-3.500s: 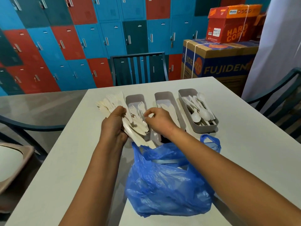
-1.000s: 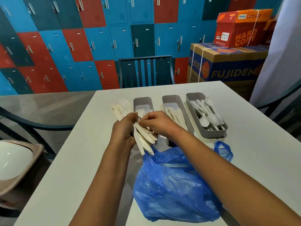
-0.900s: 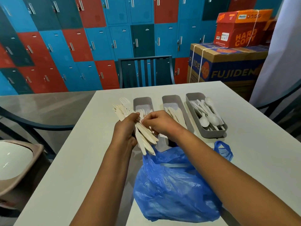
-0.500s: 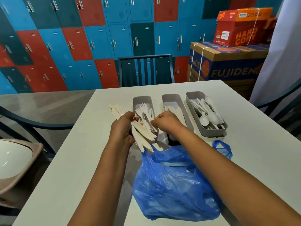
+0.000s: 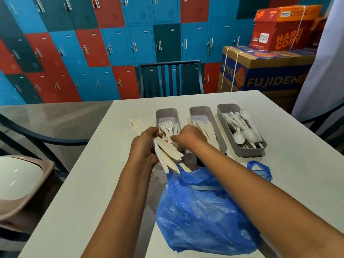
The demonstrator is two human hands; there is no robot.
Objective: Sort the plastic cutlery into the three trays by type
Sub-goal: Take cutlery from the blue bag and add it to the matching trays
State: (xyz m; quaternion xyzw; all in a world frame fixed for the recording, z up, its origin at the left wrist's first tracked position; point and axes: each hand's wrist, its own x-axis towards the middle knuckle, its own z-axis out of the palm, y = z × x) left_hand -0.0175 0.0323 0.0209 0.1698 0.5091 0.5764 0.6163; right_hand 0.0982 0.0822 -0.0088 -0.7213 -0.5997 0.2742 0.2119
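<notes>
Three grey trays stand side by side on the white table. The left tray [image 5: 166,113] holds forks, the middle tray [image 5: 200,111] holds knives, and the right tray [image 5: 226,108] holds spoons [image 5: 248,134]. My left hand [image 5: 144,146] grips a bundle of cream plastic cutlery [image 5: 167,155] just in front of the left tray; its far ends fan out at the left. My right hand [image 5: 188,136] reaches to the bundle over the left tray, fingertips pinching one piece there. Which type it pinches is hidden.
A blue plastic bag [image 5: 201,207] lies on the table [image 5: 93,183] close below my hands. A dark chair [image 5: 170,79] stands at the far edge, cardboard boxes [image 5: 260,75] at the back right. A pale bin [image 5: 20,183] sits at the left beside the table.
My right hand dropped a fork into the left tray half a second ago and has come back to the bundle. My left hand kept its grip on the bundle.
</notes>
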